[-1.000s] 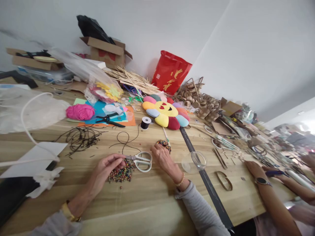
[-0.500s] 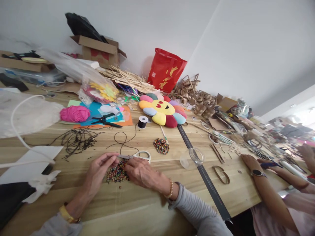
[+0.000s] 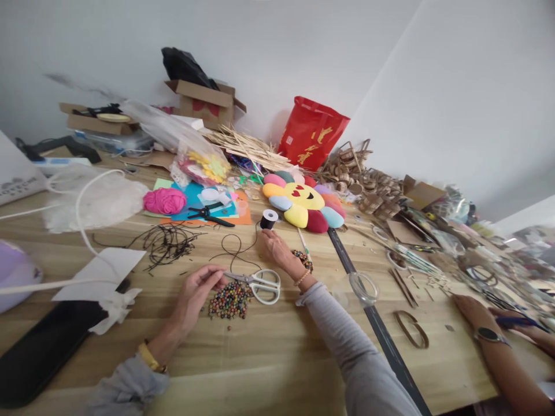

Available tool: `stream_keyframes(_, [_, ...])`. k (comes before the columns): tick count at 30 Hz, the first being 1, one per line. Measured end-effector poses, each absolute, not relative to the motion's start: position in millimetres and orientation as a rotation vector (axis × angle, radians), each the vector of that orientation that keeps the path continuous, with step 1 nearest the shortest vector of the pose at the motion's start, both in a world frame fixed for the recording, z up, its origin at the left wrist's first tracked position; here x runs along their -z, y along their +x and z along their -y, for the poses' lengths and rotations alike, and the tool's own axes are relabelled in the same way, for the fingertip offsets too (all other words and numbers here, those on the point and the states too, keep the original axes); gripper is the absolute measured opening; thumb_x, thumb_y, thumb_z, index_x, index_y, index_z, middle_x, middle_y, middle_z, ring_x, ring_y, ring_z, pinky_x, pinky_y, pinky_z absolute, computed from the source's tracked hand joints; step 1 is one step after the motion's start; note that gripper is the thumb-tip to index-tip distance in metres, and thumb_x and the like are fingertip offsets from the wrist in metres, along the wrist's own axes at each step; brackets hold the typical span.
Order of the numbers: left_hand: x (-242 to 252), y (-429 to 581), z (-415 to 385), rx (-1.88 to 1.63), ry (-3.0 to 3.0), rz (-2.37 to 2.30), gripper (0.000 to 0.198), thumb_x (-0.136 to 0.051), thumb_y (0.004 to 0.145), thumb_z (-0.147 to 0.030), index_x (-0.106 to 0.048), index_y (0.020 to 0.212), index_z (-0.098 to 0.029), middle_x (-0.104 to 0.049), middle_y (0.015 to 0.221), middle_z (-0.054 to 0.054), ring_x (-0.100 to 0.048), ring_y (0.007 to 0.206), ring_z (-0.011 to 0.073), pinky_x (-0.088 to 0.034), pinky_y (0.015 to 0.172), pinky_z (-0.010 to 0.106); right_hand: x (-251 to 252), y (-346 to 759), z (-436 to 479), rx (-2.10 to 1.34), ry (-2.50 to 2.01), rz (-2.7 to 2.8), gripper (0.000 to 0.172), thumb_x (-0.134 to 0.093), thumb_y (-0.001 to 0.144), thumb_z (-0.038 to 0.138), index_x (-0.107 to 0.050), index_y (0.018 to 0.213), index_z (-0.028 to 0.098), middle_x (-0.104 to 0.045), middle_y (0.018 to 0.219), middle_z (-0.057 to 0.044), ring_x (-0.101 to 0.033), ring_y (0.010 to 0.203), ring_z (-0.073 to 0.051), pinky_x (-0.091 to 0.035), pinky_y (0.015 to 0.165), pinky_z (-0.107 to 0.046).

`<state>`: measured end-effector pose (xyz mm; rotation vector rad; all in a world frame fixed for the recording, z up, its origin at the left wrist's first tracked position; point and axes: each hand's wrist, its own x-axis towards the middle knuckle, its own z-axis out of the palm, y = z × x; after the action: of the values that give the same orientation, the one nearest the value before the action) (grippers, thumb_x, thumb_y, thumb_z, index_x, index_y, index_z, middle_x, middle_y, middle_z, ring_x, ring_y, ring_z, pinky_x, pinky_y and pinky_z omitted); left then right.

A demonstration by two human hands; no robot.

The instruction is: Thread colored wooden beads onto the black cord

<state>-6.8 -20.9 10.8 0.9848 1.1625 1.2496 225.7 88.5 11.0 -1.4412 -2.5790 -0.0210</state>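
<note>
My left hand (image 3: 197,290) rests on the wooden table (image 3: 260,358) with thumb and fingers pinched together beside the tip of the white-handled scissors (image 3: 261,283). What it pinches is too small to make out. A pile of coloured beads (image 3: 229,300) lies just right of it. My right hand (image 3: 277,248) is stretched forward, fingers extended, fingertips just short of the black cord spool (image 3: 269,218). A loose black cord (image 3: 234,247) curls between the spool and the scissors. A second bead heap (image 3: 304,258) shows beside my right wrist.
A flower cushion (image 3: 303,202), red bag (image 3: 312,133), pink yarn (image 3: 165,200) and black pliers (image 3: 210,215) lie further back. A tangle of black cord (image 3: 167,240) and white paper (image 3: 102,268) sit left. A clear cup (image 3: 362,287) stands right, near another person's arm (image 3: 489,332).
My right hand has left the bead pile by my left hand and reached forward to the spool. My left hand stays pinched by the scissors. The view has swung left.
</note>
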Motion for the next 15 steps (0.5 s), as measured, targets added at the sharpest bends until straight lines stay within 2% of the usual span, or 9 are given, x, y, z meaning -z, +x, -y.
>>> stream_keyframes(5, [-14.4,-7.2,21.0,-1.24,0.987,-1.145,0.03,-0.076,0.062,-0.04,-0.072,0.077,-0.015,-0.067,0.061,0.001,-0.06,0.061,0.0167,-0.049,0.062,0.028,4.6,225.8,-100.2,0.045,-1.467,2.614,0.035,-0.037,0.086,-0.004,-0.055,0.114,0.006,-0.056,0.115,-0.019,-0.052,0.109,-0.024,-0.047,0.095,-0.039])
stream_keyframes(12, [-14.0,-7.7,20.3,-1.235,0.997,-1.149,0.028,-0.074,0.063,-0.039,-0.072,0.078,-0.015,-0.068,0.062,0.002,-0.06,0.06,0.0168,-0.049,0.062,0.028,-6.5,231.8,-85.1,-0.036,-1.366,2.718,0.011,-0.049,0.091,0.006,-0.057,0.091,0.013,-0.058,0.1,-0.009,-0.054,0.097,-0.019,-0.047,0.091,-0.033])
stream_keyframes(15, [-12.5,-7.8,19.3,-1.241,1.016,-1.149,0.028,-0.074,0.064,-0.04,-0.072,0.078,-0.016,-0.068,0.063,0.002,-0.061,0.06,0.0171,-0.05,0.063,0.029,-17.5,231.9,-67.6,-0.083,-1.321,2.752,0.013,-0.048,0.095,0.01,-0.057,0.087,0.014,-0.059,0.095,-0.006,-0.056,0.093,-0.016,-0.047,0.089,-0.029])
